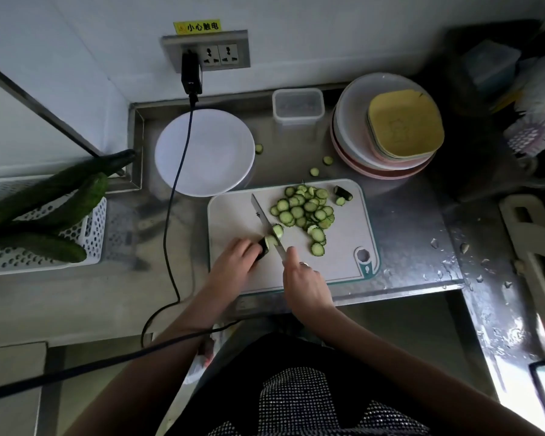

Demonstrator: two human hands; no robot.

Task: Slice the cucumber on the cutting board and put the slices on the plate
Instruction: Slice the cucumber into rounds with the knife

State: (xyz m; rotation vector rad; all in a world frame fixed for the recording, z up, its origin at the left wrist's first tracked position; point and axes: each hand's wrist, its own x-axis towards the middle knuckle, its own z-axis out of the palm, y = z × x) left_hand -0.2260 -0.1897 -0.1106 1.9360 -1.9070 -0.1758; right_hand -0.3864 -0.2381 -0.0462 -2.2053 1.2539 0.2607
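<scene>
On the pale cutting board (pixel 233 215) my left hand (pixel 233 258) pins down a short dark cucumber stub (pixel 266 245). My right hand (pixel 302 278) grips the knife (pixel 266 220), whose blade rests across the stub's cut end, tip pointing away. Several round slices (pixel 306 212) lie piled on the board's far right half, with a cut end piece (pixel 343 192) at the far corner. The white plate (pixel 203 152) sits behind the board to the left with nothing on it.
Three stray slices (pixel 314 171) lie on the steel counter behind the board. A stack of bowls and plates (pixel 387 127) and a clear container (pixel 298 107) stand at the back. Whole cucumbers (pixel 44 196) rest on a white basket, left. A black cable (pixel 173 190) crosses the plate.
</scene>
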